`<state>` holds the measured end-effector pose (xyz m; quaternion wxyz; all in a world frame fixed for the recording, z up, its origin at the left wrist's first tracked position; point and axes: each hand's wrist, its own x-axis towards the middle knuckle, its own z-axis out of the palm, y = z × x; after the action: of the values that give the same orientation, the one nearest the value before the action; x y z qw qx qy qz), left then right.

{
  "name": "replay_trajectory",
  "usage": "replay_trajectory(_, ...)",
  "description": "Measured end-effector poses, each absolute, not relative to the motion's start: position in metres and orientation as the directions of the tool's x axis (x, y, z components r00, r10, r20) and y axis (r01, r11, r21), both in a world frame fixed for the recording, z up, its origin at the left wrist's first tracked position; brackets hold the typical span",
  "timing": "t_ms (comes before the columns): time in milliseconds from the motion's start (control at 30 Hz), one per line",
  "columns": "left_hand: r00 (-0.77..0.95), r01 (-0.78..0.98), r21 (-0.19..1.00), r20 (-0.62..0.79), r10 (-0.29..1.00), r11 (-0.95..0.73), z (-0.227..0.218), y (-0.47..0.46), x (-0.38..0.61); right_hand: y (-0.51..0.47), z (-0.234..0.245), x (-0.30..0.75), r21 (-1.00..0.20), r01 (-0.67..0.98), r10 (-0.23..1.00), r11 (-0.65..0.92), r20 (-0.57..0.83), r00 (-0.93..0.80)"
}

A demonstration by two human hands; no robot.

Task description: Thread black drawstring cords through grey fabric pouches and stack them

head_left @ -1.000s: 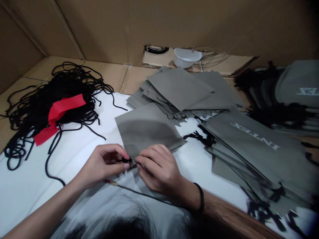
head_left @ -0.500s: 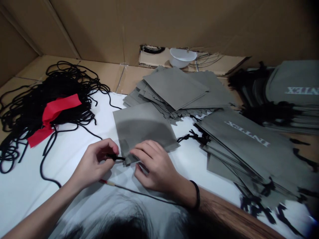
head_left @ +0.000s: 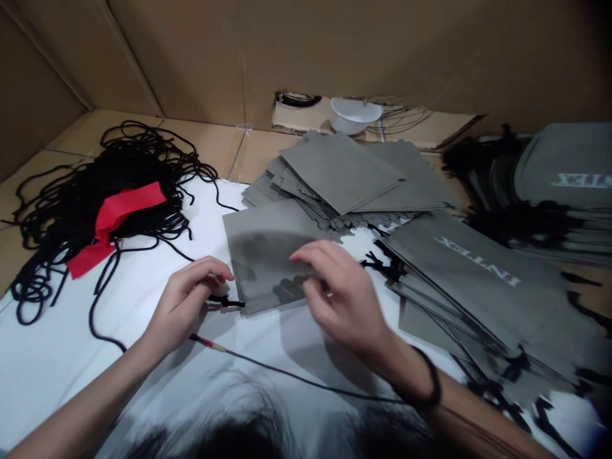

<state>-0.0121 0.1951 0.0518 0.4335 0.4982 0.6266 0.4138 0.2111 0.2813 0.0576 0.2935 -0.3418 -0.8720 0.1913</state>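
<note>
A grey fabric pouch lies flat on the white surface in front of me. From its lower left corner sticks a knotted black cord. My left hand is at that corner, its fingers curled round the cord's tail; the fingertips are partly hidden. Over the pouch's lower right side hovers my right hand, thumb and fingers apart, with nothing in them. A thin dark cord with a red and cream tip runs below both hands towards my right wrist.
A heap of black cords tied with red cloth lies to the left. Behind the pouch is a pile of grey pouches. Printed pouches are stacked at right. A white bowl sits by a cardboard wall.
My right hand has moved right and up from the pouch's left corner to above its right side. My left hand stays by the cord, and the pouch corner now lies flatter.
</note>
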Motion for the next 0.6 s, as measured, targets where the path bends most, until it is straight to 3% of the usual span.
replay_trajectory(100,-0.141,0.358,0.915,-0.141,0.98,0.184,0.053,0.196,-0.014,0.307,0.073,0.24,-0.387,0.647,0.749,0.657,0.235,-0.62)
replay_trajectory(233,-0.005,0.584,0.807,-0.104,0.995,0.088,0.054,0.195,-0.016,0.336,0.071,0.282,-0.277,0.748,0.786,0.604,0.051,-0.616)
replay_trajectory(367,0.102,0.695,0.719,-0.11,0.989,0.008,0.053,0.192,-0.018,0.35,0.061,0.3,-0.351,0.697,0.713,0.625,-0.109,-0.693)
replay_trajectory(600,0.15,0.743,0.668,-0.101,0.984,-0.045,0.053,0.194,-0.021,0.356,0.065,0.29,-0.437,0.694,0.652,0.573,-0.271,-0.708)
